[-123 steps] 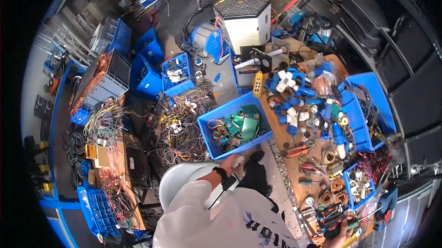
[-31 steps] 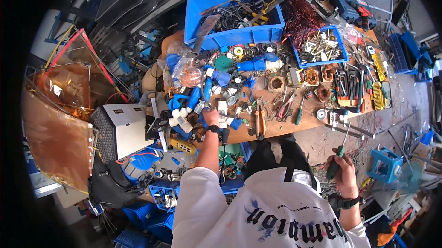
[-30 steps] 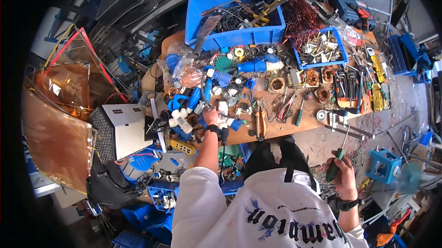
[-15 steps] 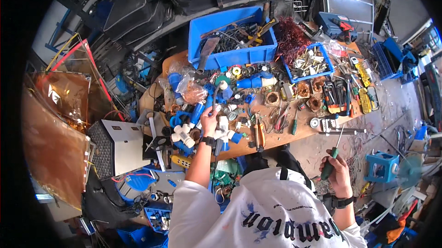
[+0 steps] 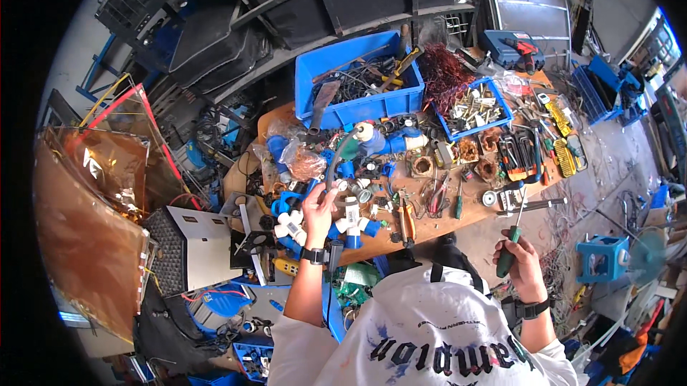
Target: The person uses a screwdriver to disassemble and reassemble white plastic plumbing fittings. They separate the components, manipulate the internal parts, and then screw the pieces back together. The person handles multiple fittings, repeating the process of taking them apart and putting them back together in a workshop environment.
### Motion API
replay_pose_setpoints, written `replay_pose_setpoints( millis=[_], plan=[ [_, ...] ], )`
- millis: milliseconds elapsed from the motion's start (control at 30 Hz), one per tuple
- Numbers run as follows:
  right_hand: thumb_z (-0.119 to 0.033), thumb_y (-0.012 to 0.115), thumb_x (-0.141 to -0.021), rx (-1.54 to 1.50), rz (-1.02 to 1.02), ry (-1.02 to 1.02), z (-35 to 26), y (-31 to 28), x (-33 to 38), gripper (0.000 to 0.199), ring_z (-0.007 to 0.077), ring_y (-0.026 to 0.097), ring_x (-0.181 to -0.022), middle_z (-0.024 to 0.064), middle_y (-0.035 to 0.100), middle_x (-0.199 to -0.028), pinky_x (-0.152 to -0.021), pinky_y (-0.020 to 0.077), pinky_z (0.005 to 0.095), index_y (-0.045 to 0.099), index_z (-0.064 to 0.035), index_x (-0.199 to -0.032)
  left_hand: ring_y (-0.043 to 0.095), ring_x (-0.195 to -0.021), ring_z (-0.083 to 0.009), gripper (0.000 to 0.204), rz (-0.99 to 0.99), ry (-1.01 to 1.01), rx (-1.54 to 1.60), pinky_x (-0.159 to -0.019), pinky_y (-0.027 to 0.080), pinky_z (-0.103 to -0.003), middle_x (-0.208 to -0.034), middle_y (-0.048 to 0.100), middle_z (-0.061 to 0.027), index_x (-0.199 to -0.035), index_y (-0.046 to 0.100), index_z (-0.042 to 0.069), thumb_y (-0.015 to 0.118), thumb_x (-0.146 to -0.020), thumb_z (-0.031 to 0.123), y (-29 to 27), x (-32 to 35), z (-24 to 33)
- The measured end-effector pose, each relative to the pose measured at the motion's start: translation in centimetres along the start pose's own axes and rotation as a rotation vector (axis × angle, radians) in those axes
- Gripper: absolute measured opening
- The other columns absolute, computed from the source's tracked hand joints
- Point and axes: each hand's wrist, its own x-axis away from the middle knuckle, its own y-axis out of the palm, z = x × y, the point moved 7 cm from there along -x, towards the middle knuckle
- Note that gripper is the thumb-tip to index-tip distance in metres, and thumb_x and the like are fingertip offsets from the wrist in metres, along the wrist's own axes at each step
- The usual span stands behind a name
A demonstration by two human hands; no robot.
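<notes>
In my left hand (image 5: 318,215), fingers closed, is a dark cable (image 5: 335,165) above the table's near left. Its upper end bends right toward a pale ring-shaped end with blue beside it; I cannot tell where the cable's fitting ends and the blue connectors (image 5: 390,144) behind begin. The cable's other part hangs past my wrist. My right hand (image 5: 524,264), off the table's near right edge, is wrapped round the green handle of a screwdriver (image 5: 509,251), blade pointing up and away. White-and-blue connectors (image 5: 351,223) lie just right of my left hand.
A blue crate (image 5: 368,104) of cables and tools stands at the table's back. Right of it is a smaller blue tray (image 5: 474,125) of metal parts. Pliers (image 5: 406,224), a second green screwdriver (image 5: 459,201) and hex keys (image 5: 521,158) lie about. A blue stool (image 5: 602,258) stands right.
My left hand has shifted slightly left and nearer to me, and the cable's upper end now stands higher and further right. The right hand still holds the screwdriver, nearly in place. The view has tilted a little.
</notes>
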Motion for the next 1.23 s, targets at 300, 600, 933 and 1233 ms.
replay_pose_setpoints(
  millis=[300, 600, 933, 1233],
  plan=[
    [-0.009, 0.058, -0.089, -0.021, -0.009, -0.005, -0.2, 0.0, -0.2, 0.031, 0.0192, 0.062, -0.072, 0.01, 0.061, -0.085, -0.068, 0.0526, 0.0309, 0.05, 0.0011, -0.118, 0.048, -0.054, -0.0039, 0.01, -0.067, 0.111, 0.115, -0.049, 0.038, -0.019, -0.075, 0.06, 0.001, -0.097, 0.065, 0.002, 0.062, -0.089, 0.005, 2.1, 2.0, 8.0],
    [-0.007, 0.059, -0.088, 0.001, -0.059, -0.023, -0.6, 1.5, -0.5, 0.029, 0.0162, 0.061, -0.072, 0.0084, 0.062, -0.085, -0.067, 0.0519, 0.0287, 0.051, -0.0003, -0.115, 0.05, -0.054, -0.0055, 0.008, -0.167, 0.167, 0.171, -0.048, 0.038, -0.02, -0.077, 0.061, -0.0005, -0.094, 0.065, 0.002, 0.065, -0.085, 0.004, 3.0, 2.7, 12.4],
    [-0.009, 0.068, -0.083, 0.239, -0.185, -0.065, -2.9, 7.5, -1.2, 0.032, 0.0093, 0.055, -0.057, 0.001, 0.058, -0.084, -0.051, 0.0445, 0.023, 0.056, -0.0013, -0.111, 0.049, -0.054, -0.0094, 0.014, -0.371, 0.165, 0.373, -0.049, 0.043, -0.024, -0.079, 0.061, -0.0062, -0.093, 0.064, 0.002, 0.069, -0.084, 0.011, 4.3, 3.2, 15.6],
    [-0.024, 0.066, -0.088, -0.131, -0.514, 0.032, -3.6, 14.9, -3.9, 0.063, 0.0081, 0.056, -0.062, 0.0123, 0.061, -0.118, -0.054, 0.0483, 0.0209, 0.036, -0.0082, -0.14, 0.043, -0.049, -0.0053, 0.016, -0.643, 0.197, 0.452, -0.045, 0.042, -0.022, -0.083, 0.059, -0.0046, -0.096, 0.063, 0.008, 0.07, -0.084, 0.016, 7.1, 3.7, 18.8]
  ],
)
